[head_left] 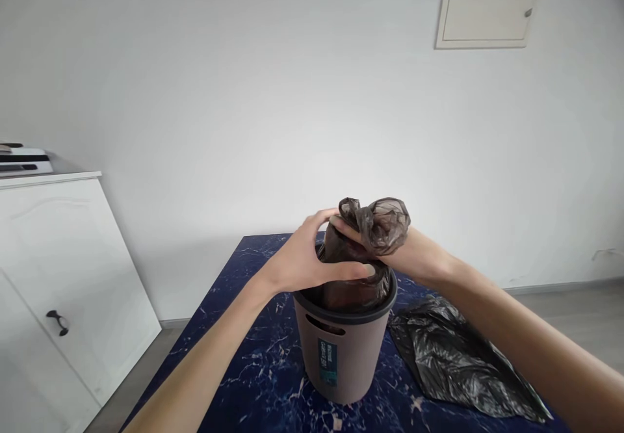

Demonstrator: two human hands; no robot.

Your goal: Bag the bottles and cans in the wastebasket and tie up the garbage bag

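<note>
A dark, see-through garbage bag (351,290) with its top twisted into a knot and loop sits in a grey-brown trash can (344,355) with a black rim. My left hand (312,257) curves round the bag below the knot, thumb across the front and fingers toward the back. From the right, my right hand (400,251) reaches behind the knotted top and has hold of the bag; its fingers are partly hidden by the plastic. A second black plastic bag (458,355) lies crumpled and flattened on the table right of the can.
The trash can stands on a table with a dark blue marble-pattern top (258,368). To the left is a white cabinet (63,277) with a black handle and a white device (24,160) on top. A white wall (244,95) with a panel door (487,13) rises behind.
</note>
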